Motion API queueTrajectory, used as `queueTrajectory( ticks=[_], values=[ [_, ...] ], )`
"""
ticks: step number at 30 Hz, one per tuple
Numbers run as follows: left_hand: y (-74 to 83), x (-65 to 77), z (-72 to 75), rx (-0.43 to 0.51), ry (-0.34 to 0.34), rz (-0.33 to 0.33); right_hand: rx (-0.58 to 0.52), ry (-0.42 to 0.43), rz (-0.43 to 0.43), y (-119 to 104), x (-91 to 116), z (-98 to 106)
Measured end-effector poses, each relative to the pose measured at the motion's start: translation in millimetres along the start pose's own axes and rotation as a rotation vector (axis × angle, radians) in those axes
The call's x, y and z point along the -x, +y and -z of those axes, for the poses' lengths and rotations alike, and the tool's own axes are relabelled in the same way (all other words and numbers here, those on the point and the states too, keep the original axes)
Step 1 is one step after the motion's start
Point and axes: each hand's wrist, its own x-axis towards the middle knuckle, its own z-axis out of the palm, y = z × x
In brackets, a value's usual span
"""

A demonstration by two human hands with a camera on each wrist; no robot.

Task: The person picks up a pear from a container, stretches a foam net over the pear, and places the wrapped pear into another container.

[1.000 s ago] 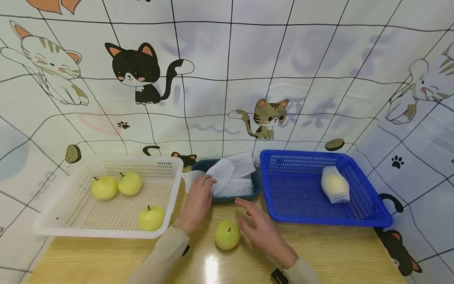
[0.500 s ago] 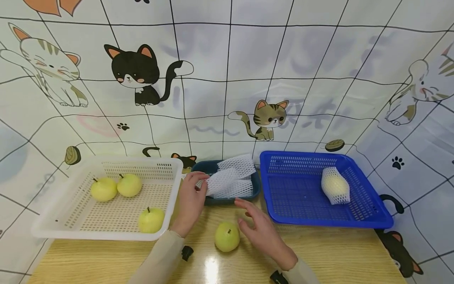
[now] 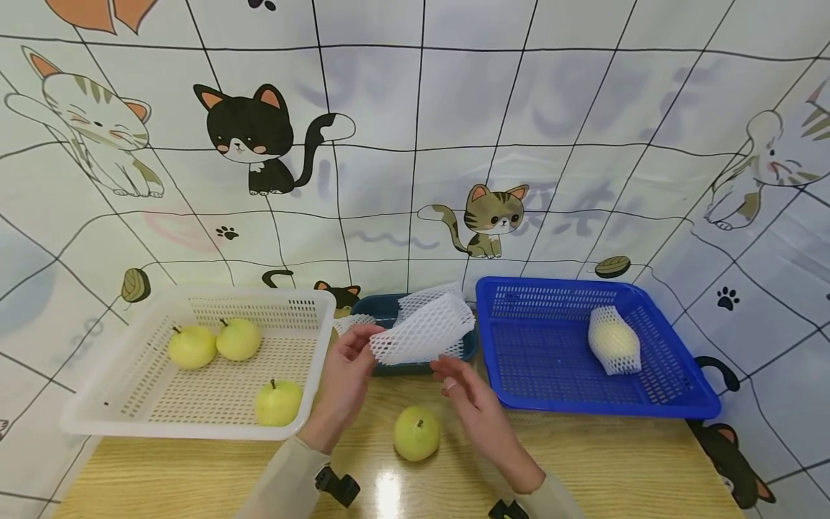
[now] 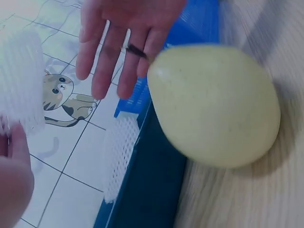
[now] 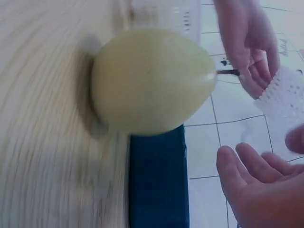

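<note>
Nearest us are two beige cuffs [image 3: 288, 479], with a black wrist device [image 3: 337, 486] at the left one and a second, partly cut off by the frame, at the right. Beyond them we see a yellow-green pear [image 3: 417, 432] upright on the wooden bench [image 3: 603, 461], stem up, between the two forearms and touched by neither hand. The left hand [image 3: 344, 382] has its grip pinching one end of a white foam net sleeve [image 3: 424, 331], which slants up to the right above a teal tray [image 3: 405, 370]. The right hand [image 3: 480, 414] keeps its grip spread, fingers apart and thumb free, near the sleeve's lower edge. We find a gap between the pear and the tray's front rim, and bench wood running right of the right forearm below the blue basket's edge. More net sleeves lie in the tray, one hanging over its left rim. To the left, a white basket [image 3: 194, 431] holds three pears [image 3: 238, 339]; to the right, a blue basket [image 3: 545, 375], just beside the tray, holds one net-wrapped pear [image 3: 612, 339]. Behind, we face a white wall covering [image 3: 376, 94] with grid lines and cartoon cats; its faint bluish marks are too washed out for us to read.
</note>
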Motion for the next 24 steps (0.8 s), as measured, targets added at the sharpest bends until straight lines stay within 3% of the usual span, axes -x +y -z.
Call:
queueTrajectory(
  ticks=[3, 6, 10, 13, 15, 20, 24],
  values=[
    [-2.2, 2.8, 0.7, 0.119, -0.091, 0.043, -0.080, 0.024, 0.038, -2.7, -0.9, -0.8],
    [-5.1, 4.1, 2.7, 0.172, -0.154, 0.069, -0.149, 0.062, 0.079, -7.1, 0.4, -2.1],
    [-9.4, 4.7, 7.8, 0.213, -0.248, 0.090, -0.368, 0.057, 0.143, -12.8, -0.9, -0.6],
    [-12.0, 4.6, 12.0, 0.239, -0.338, 0.100, -0.503, 0.054, 0.102, -15.6, -3.2, 1.1],
    [-13.1, 4.8, 13.7, 0.241, -0.381, 0.102, -0.521, 0.075, 0.025, -16.9, -3.0, 0.6],
    [-12.1, 5.4, 11.1, 0.134, -0.409, 0.090, -0.507, 0.126, -0.157, -19.6, -1.2, -4.5],
    [-10.5, 6.0, 4.9, -0.104, -0.351, 0.009, -0.531, 0.080, -0.170, -19.2, 2.4, -4.7]
  ],
)
